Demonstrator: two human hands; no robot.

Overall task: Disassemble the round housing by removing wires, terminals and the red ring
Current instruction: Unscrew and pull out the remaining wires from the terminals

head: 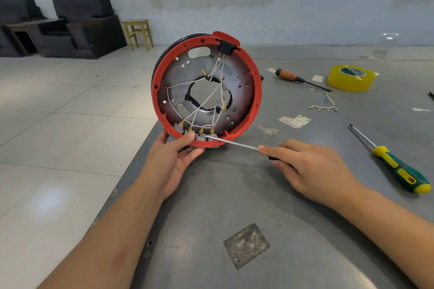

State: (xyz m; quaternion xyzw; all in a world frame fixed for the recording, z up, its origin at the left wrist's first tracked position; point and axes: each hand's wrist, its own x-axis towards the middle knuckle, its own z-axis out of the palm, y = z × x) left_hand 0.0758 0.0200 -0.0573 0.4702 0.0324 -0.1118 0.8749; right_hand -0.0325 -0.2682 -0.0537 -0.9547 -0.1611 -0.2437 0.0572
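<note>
Standing on its edge near the counter's [305, 230] left border, the round housing [206, 91] faces the camera, its red ring [257, 91] still around the rim. White wires [212, 94] cross the metal plate inside, running from a black socket [225, 47] at the top down to a row of brass terminals [201, 129] at the bottom. The left hand [175, 156] grips the lower rim, thumb curled over the inside by the terminals and fingers under the ring. The right hand [310, 166] is closed around the dark handle of a screwdriver [231, 142], forefinger laid along the shaft; the tip sits at one of the bottom terminals. The housing's base lies close to the counter's left edge, with tiled floor directly beyond. To the right the counter has more room: a green-and-yellow screwdriver [397, 166] lies well apart from the right hand, a wooden-handled tool [298, 77] and a roll of yellow tape [351, 77] sit farther back, and a short removed wire set [325, 107] with brass ends lies between them. Bare counter stretches between the forearms.
</note>
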